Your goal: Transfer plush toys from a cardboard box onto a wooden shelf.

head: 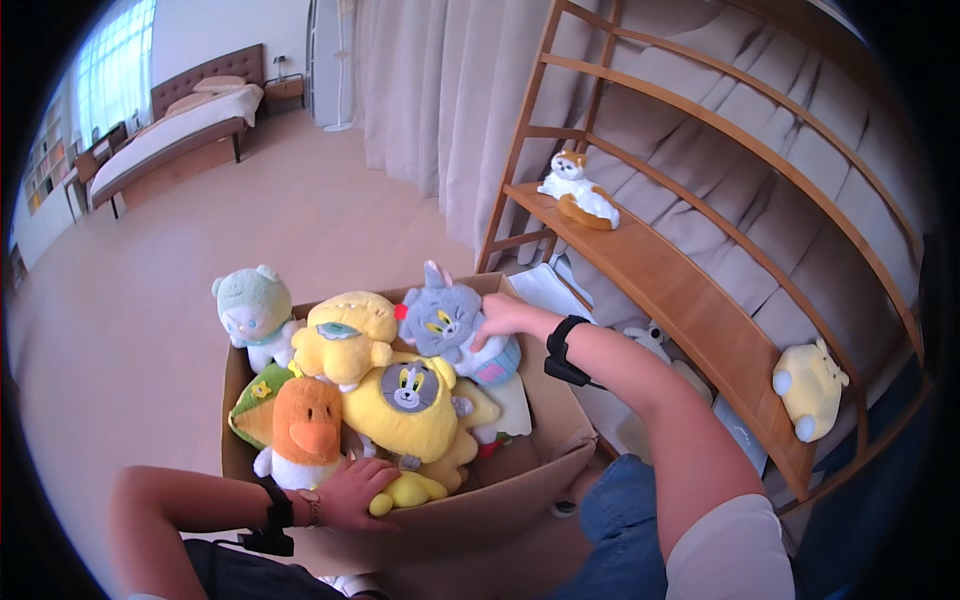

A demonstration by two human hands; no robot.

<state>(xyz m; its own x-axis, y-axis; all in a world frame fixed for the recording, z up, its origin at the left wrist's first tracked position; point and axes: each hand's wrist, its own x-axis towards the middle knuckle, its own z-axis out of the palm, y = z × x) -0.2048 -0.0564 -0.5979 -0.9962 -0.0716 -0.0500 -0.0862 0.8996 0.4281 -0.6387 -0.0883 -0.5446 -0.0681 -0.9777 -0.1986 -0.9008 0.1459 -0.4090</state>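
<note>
A cardboard box [525,480] full of plush toys stands before me. My right hand [499,319] grips a grey cat plush [442,322] by its side at the box's far right. My left hand [356,487] rests over the near rim, beside a small yellow plush [409,491] and an orange-and-white duck plush [307,427]; whether it grips anything is hard to tell. In the middle lies a yellow plush with a grey cat face [405,405], with another yellow plush [345,334] behind it. A green-hooded doll [255,307] sits at the far left corner.
On the right, a wooden shelf rack [675,277] holds a white-and-orange cat figure [581,191] and a pale yellow plush [810,386]. A white plush [649,337] and other items lie beneath its board. Curtains [450,112] hang behind; a bed [180,142] stands far left.
</note>
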